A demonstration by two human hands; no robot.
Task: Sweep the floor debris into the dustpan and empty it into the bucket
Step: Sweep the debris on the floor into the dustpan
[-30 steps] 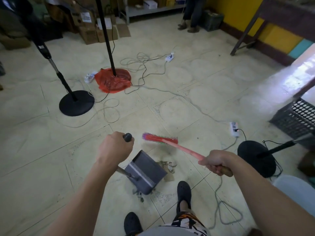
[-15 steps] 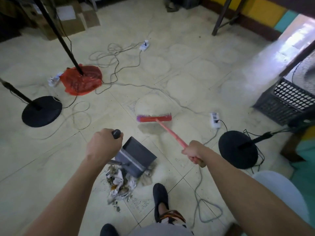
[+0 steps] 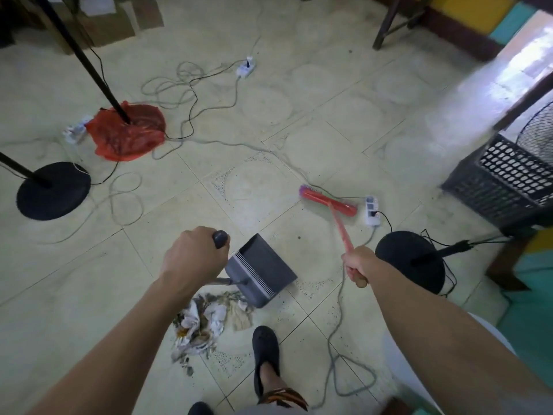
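Since a moment ago, the head of the red broom (image 3: 328,204) has swung to the right. Now it lies on the floor (image 3: 329,115) just beside a white power strip (image 3: 372,211). The right hand (image 3: 357,265) is wrapped tight round the broom's red stick. The left hand (image 3: 191,259) grips the long handle of the grey dustpan (image 3: 263,274) near its black top. The dustpan is in the middle of the frame. Just below it, the pile of dirty paper and bits (image 3: 206,319) lies left of a black shoe (image 3: 265,345).
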